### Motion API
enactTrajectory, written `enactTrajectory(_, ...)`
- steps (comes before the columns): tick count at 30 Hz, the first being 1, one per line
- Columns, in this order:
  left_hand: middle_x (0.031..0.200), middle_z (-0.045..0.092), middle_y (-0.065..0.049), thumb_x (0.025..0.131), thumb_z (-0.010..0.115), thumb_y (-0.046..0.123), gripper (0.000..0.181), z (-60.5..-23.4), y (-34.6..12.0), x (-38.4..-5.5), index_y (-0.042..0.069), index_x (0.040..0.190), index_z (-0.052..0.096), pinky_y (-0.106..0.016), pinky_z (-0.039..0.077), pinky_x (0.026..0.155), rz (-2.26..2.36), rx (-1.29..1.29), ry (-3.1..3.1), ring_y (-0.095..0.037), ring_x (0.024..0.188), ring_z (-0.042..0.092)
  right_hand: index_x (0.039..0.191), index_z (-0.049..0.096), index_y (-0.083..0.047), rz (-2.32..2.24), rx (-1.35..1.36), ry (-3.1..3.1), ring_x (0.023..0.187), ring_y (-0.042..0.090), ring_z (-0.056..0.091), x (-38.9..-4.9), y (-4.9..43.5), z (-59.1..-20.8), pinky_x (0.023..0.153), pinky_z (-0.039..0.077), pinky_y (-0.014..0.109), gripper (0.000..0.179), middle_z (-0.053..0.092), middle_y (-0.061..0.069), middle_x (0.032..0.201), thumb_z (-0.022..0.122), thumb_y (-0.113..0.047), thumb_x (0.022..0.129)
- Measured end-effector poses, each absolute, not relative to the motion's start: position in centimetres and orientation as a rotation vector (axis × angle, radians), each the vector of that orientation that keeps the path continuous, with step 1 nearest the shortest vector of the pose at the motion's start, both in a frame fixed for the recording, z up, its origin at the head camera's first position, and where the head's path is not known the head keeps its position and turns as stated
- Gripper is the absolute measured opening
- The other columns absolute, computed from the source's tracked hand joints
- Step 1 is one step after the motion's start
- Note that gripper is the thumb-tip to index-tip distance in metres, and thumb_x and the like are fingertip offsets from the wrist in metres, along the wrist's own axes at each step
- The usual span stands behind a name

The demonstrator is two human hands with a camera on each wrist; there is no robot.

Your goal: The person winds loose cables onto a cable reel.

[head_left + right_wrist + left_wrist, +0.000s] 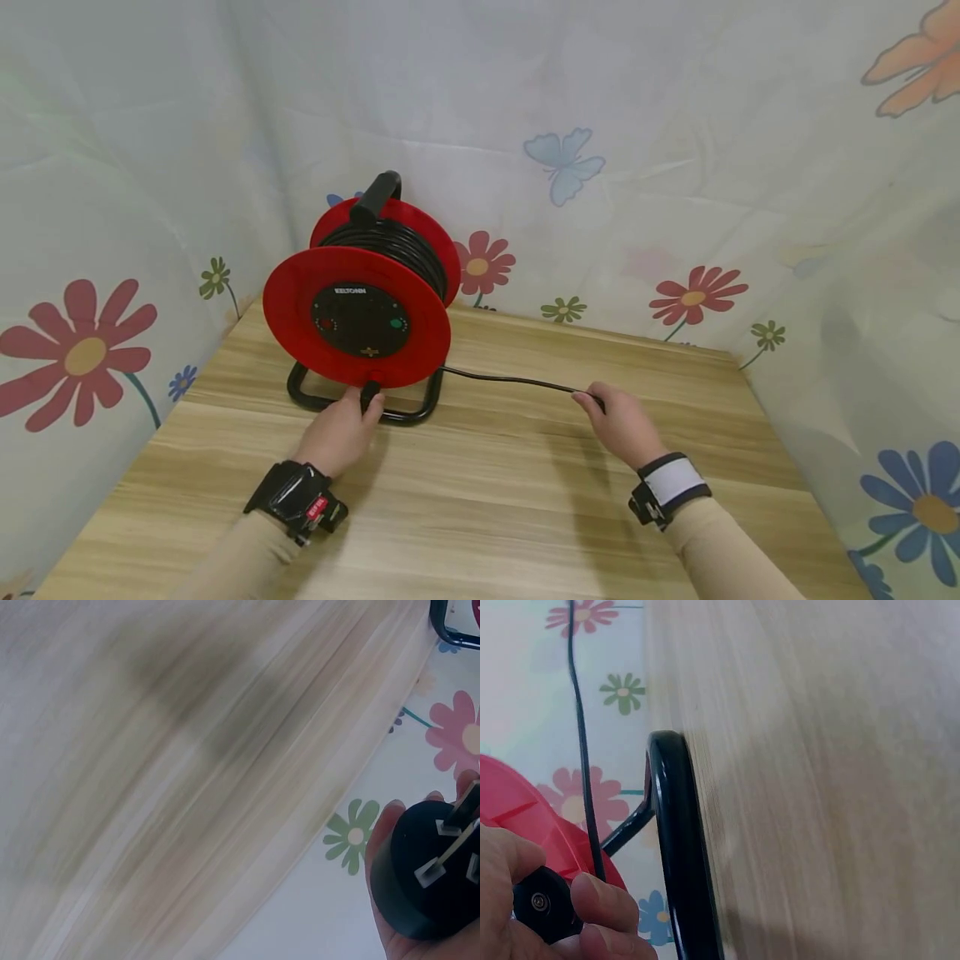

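Observation:
A red cable reel (288, 304) with black cable wound on its drum stands on the wooden table, tilted a little in the head view. My left hand (339, 435) grips the small black crank knob (541, 904) at the lower rim of its front disc. From the reel's right side a length of black cable (510, 379) runs above the tabletop to my right hand (626, 427). That hand holds the round black plug (411, 889), its metal pins facing the right wrist camera; in the head view the plug is mostly hidden by the fingers.
The reel's black tube stand (411, 417) rests on the table (480, 500), and a black carrying handle (375, 198) tops it. A white curtain (450, 83) printed with flowers and butterflies encloses the back and both sides.

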State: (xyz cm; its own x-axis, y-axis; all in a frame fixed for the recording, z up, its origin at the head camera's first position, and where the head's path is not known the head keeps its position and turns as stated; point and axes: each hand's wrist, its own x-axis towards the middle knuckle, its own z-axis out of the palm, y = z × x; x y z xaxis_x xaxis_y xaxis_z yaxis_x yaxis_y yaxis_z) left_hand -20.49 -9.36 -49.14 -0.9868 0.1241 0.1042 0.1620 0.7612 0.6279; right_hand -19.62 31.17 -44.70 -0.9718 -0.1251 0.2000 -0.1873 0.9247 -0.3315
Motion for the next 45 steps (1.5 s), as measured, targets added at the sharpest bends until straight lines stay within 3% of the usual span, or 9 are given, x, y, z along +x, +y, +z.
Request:
enactTrajectory(11, 0.074, 0.056, -0.018, 0.101, 0.037, 0.039, 0.047, -48.8, -11.5, -20.4, -0.005, 0.096, 0.052, -0.044, 0.044, 0.061, -1.150, -0.130, -2.886, -0.030, 0.067, 0.053, 0.081, 0.060, -0.013, 0.538, 0.215, -2.924, 0.047, 0.012, 0.040, -20.3, 29.4, -45.3, 0.044, 0.033, 0.029, 0.032, 0.046, -0.001, 0.058, 0.054, -0.041, 0.095)
enactTrajectory(18, 0.066, 0.042, -0.009, 0.101, 0.031, 0.044, 0.051, -49.3, -12.7, -20.9, -0.001, 0.087, 0.049, -0.033, 0.035, 0.051, -1.203, -0.095, -2.857, -0.028, 0.061, 0.047, 0.082, 0.060, -0.012, 0.565, 0.227, -2.936, 0.049, 0.011, 0.040, -20.8, 28.4, -45.6, 0.045, 0.032, 0.028, 0.033, 0.046, -0.001, 0.060, 0.055, -0.042, 0.094)
enactTrajectory(26, 0.065, 0.041, -0.008, 0.102, 0.030, 0.042, 0.049, -48.9, -13.2, -21.1, 0.001, 0.082, 0.050, -0.033, 0.035, 0.053, -1.280, -0.062, -2.829, -0.027, 0.063, 0.047, 0.083, 0.061, -0.011, 0.598, 0.208, -2.945, 0.051, 0.012, 0.041, -21.2, 27.8, -46.1, 0.046, 0.034, 0.029, 0.033, 0.049, 0.000, 0.063, 0.055, -0.042, 0.094)
enactTrajectory(31, 0.059, 0.045, -0.006, 0.101, 0.032, 0.043, 0.052, -48.5, -13.5, -20.8, 0.004, 0.072, 0.050, -0.032, 0.034, 0.048, -1.365, 0.005, -2.789, -0.023, 0.054, 0.045, 0.084, 0.061, -0.012, 0.619, 0.199, -2.945, 0.052, 0.013, 0.043, -21.5, 27.3, -46.8, 0.047, 0.035, 0.029, 0.032, 0.050, 0.000, 0.063, 0.055, -0.041, 0.095)
enactTrajectory(35, 0.057, 0.048, -0.003, 0.101, 0.034, 0.044, 0.051, -48.5, -13.9, -20.8, 0.003, 0.074, 0.050, -0.031, 0.032, 0.045, -1.447, 0.057, -2.729, -0.019, 0.049, 0.042, 0.085, 0.063, -0.014, 0.673, 0.195, -2.957, 0.056, 0.013, 0.046, -21.8, 26.8, -47.4, 0.050, 0.038, 0.029, 0.033, 0.053, 0.000, 0.066, 0.053, -0.044, 0.095)
enactTrajectory(45, 0.050, 0.037, 0.005, 0.102, 0.034, 0.041, 0.047, -48.3, -14.9, -20.9, 0.006, 0.071, 0.042, -0.025, 0.023, 0.038, -1.639, 0.031, -2.622, -0.013, 0.040, 0.030, 0.085, 0.064, -0.015, 0.786, 0.182, -2.976, 0.059, 0.014, 0.047, -22.3, 25.2, -47.9, 0.052, 0.039, 0.030, 0.032, 0.053, 0.000, 0.068, 0.051, -0.043, 0.096)
